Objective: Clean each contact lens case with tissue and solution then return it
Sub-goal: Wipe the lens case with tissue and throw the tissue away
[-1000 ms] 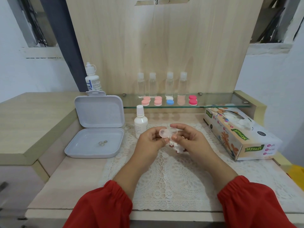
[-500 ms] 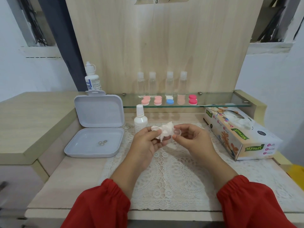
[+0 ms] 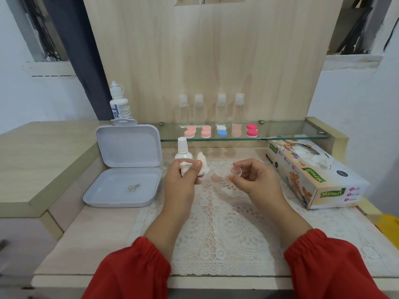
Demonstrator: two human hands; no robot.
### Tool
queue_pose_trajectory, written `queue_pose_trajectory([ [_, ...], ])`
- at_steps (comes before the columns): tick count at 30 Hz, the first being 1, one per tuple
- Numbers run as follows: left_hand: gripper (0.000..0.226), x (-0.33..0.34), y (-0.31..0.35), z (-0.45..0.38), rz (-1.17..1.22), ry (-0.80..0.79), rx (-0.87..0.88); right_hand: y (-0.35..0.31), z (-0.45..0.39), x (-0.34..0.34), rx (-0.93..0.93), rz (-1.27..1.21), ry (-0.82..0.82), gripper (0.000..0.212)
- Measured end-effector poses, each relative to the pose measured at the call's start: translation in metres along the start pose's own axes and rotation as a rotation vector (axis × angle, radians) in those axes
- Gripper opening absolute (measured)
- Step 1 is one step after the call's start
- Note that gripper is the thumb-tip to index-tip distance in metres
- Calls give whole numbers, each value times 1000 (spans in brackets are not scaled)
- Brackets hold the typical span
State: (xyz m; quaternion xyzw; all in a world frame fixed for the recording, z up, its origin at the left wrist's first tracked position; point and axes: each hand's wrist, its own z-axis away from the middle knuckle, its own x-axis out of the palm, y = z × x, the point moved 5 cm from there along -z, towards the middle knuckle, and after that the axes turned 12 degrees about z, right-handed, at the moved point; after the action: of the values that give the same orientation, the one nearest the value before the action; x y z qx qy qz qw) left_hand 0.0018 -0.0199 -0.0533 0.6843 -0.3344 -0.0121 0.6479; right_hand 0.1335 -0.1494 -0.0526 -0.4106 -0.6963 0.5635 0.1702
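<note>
Contact lens case (image 3: 226,172), clear and hard to make out, sits pinched between the thumb and fingertips of your right hand (image 3: 252,180) above the lace mat (image 3: 216,223). Your left hand (image 3: 181,182) grips a crumpled tissue (image 3: 186,168), a little apart from the case. Behind it stands a small white solution bottle (image 3: 183,148), with the open grey box (image 3: 127,167) to the left and the tissue box (image 3: 311,175) to the right.

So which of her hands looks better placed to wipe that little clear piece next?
Probably the left hand: it already grips the crumpled tissue, while the right hand pinches the clear case piece and holds it up, apart from the tissue.
</note>
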Motion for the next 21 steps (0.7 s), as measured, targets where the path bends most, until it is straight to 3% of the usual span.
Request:
queue_pose_trajectory([
  [6, 22, 20, 7, 18, -446, -314, 376, 1, 1, 2, -11, 19, -12, 22],
  [12, 23, 25, -3, 17, -707, -398, 467, 6, 3, 2, -7, 122, -10, 24],
  [17, 16, 27, -9, 14, -704, -418, 283, 5, 4, 0, -23, 160, 2, 24],
  [19, 9, 27, -9, 12, -642, -409, 164, 3, 6, 2, -29, 161, -20, 25],
  [21, 18, 23, -10, 9, -494, -364, -18, 2, 6, 4, -27, 140, -43, 25],
])
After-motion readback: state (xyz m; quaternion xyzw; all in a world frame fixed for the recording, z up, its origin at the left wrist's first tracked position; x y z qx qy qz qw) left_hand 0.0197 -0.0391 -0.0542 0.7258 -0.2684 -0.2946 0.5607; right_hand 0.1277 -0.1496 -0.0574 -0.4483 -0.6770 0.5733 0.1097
